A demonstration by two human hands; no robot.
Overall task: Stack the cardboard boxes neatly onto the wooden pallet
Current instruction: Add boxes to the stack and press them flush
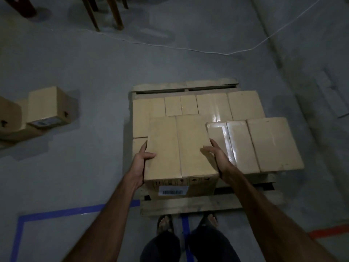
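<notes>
While both hands clamp one cardboard box (179, 148) at centre frame, left hand (140, 163) and right hand (217, 157) curled round its sides, the wooden pallet (188, 205) carries most boxes; two boxes (37, 112) remain on the floor at left.

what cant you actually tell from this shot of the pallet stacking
Head view only:
- Fingers of the left hand and right hand: mostly hidden behind the sides of the held box.
- Barcode label text: too small and blurred.
- Whether the held box rests on anything: hidden beneath it.
- Boxes on the floor: cut off by the left edge, so no count.
- Wooden pallet: mostly covered.
</notes>
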